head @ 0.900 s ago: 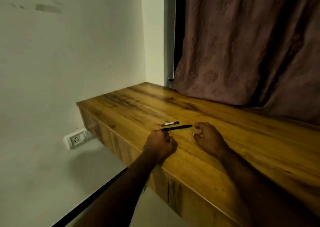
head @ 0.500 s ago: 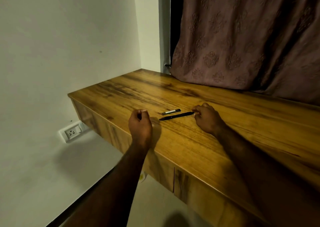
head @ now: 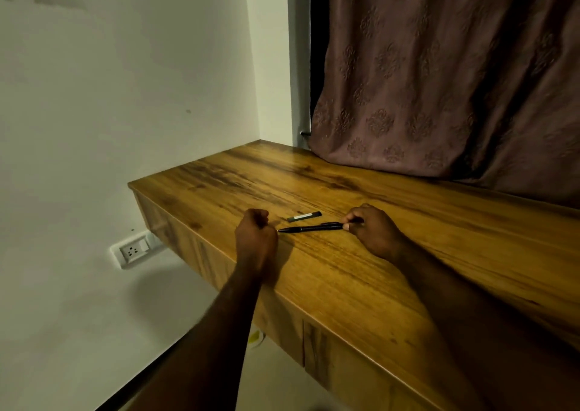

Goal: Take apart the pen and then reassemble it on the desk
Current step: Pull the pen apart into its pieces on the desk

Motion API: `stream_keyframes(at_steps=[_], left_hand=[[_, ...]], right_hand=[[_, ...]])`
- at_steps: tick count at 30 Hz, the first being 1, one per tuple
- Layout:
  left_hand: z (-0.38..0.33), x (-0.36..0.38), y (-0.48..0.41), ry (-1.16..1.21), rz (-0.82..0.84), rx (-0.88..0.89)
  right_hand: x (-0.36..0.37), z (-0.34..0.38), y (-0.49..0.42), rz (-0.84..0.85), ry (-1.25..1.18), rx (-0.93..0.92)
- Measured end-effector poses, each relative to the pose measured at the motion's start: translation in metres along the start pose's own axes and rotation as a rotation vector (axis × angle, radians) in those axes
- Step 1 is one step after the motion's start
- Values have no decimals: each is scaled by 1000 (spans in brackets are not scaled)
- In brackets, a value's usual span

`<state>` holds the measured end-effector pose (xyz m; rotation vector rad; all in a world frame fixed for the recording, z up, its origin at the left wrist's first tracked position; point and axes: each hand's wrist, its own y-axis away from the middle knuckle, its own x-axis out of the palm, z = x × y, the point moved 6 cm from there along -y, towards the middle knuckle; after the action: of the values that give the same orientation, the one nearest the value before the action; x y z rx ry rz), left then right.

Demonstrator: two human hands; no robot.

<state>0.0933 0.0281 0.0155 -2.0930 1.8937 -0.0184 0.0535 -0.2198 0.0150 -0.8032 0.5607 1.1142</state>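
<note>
Slim black plastic pen lies flat on the long wood-grain desk, near the front edge, tip pointing toward the person's left. Just behind it, apart from it, a short dark cap-like piece with a pale label.

Right hand: thumb and forefinger pinch the pen's rear end, the rest of the hand resting on the desk. It held that same end 0.5 s ago.

Left hand: curled into a loose fist, fingers folded in. Cannot tell whether anything small sits inside. 0.5 s ago it stood well clear of the pen; now the knuckles sit right at the pen tip, touching or nearly so.

Reading: with 1 hand anchoring the rear and the other arriving at the tip, the pen is bracketed at both ends. Likely the start of a pull or twist, but which stage of the task is unclear.
</note>
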Motion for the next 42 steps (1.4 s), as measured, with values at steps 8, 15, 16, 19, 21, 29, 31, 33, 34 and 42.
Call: stream_keyframes(at_steps=[8,15,16,19,21,29,31,33,34,42], left_hand=[[-8,15,0,-288,135,39],[-28,41,33,-461,426,549],[-30,47,40,-529,493,630],[-31,55,42,-632,547,736],[-32,56,38,-656,536,744],[-29,55,35,-502,465,621],[-26,56,36,-443,424,535],[-23,57,37,-418,413,502],[-21,58,36,-407,413,477],[-7,50,30,-324,382,343]], right_hand=[[-20,-17,32,-13,-167,38],[-16,-6,51,-8,-109,3],[-16,-6,52,-13,-112,8],[-16,-4,51,-12,-109,9],[-17,-4,49,-7,-147,14],[-16,-9,46,26,-235,79],[-17,-8,47,32,-263,87],[-19,-8,48,29,-288,93],[-21,-8,49,27,-291,91],[-33,-17,50,-63,-437,124]])
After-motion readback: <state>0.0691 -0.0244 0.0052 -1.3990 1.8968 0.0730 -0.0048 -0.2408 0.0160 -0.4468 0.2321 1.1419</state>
